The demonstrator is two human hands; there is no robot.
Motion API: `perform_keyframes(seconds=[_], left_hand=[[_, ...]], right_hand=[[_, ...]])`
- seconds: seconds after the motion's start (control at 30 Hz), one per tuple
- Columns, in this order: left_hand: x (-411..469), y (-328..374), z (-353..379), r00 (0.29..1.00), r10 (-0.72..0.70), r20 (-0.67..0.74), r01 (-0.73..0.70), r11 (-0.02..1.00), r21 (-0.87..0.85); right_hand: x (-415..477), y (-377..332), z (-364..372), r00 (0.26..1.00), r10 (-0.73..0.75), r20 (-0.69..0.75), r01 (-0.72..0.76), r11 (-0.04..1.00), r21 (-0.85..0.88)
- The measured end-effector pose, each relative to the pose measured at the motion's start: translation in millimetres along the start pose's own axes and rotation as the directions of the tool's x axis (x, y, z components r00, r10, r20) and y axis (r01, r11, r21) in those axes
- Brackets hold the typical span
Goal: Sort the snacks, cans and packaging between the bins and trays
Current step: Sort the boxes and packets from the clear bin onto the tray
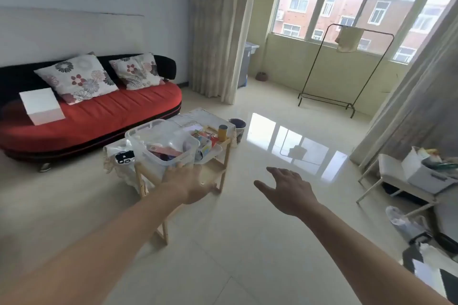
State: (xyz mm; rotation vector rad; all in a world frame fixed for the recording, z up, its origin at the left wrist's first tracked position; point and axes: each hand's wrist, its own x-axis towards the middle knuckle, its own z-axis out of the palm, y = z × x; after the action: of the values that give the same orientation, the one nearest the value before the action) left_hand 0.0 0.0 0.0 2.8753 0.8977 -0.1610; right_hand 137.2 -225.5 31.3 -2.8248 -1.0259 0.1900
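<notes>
1. Low wooden desk (224, 156) ahead and to the left, between the red sofa (99, 116) and the bare tiled floor; long axis running away from the viewer toward the window, near short end facing the hands.
2. On the near end of the desk, a large clear bin (158, 146), heaped with packets; directly beyond the left hand, well to the left of the right hand.
3. Just right of the bin and touching it, a shallow white tray (213, 152) with a mixed pile of snack packaging, colours visible but labels too blurred to read.
4. Farther along the same axis, upright near the far right edge, a yellow can (222, 132) with a dark lid; beyond both bin and tray, out of easy reach from here.
5. Left hand (189, 184) extended forward, palm down, fingers spread and released, fingertips at the near wall of the bin; touching or just short, cannot tell. Grasping nothing.
6. Right hand (287, 190) also open and empty, fingers loosely spread, out over bare floor, clear of the desk's right side.
7. Judgement: left hand far nearer the bin, so the natural lead for a first reach; a leftward and forward swing needed from the right hand for the tray or the can.
</notes>
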Motion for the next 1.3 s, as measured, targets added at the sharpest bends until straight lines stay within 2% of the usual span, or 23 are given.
perform_keyframes(seconds=[0.2, 0.4, 0.57, 0.77, 0.97, 1.3], left_hand=[[78.1, -12.2, 1.2, 1.0, 0.029, 0.013, -0.029, 1.0, -0.01], [136.9, -43.4, -4.8, 0.999, -0.019, 0.041, 0.019, 1.0, 0.008], [168.7, -72.1, 1.0, 0.993, -0.09, 0.077, 0.09, 0.996, 0.009], [206.0, -99.8, 20.2, 0.958, -0.256, 0.126, 0.261, 0.965, -0.027], [254.9, -115.7, 16.5, 0.911, -0.405, 0.083, 0.408, 0.913, -0.027], [323.4, -96.5, 4.0, 0.791, -0.61, 0.048, 0.612, 0.787, -0.083]], right_hand=[[86.2, -11.3, 1.5, 1.0, -0.01, 0.006, 0.01, 1.0, 0.001], [162.3, -33.8, 8.9, 1.0, -0.01, -0.001, 0.01, 0.999, 0.03], [213.5, -55.6, 31.9, 0.996, -0.077, 0.044, 0.076, 0.996, 0.037], [285.3, -72.2, 60.3, 0.968, -0.211, 0.133, 0.202, 0.977, 0.073], [384.6, -89.3, 64.9, 0.911, -0.39, 0.136, 0.379, 0.92, 0.101], [526.8, -119.3, 60.7, 0.73, -0.649, 0.215, 0.63, 0.761, 0.158]])
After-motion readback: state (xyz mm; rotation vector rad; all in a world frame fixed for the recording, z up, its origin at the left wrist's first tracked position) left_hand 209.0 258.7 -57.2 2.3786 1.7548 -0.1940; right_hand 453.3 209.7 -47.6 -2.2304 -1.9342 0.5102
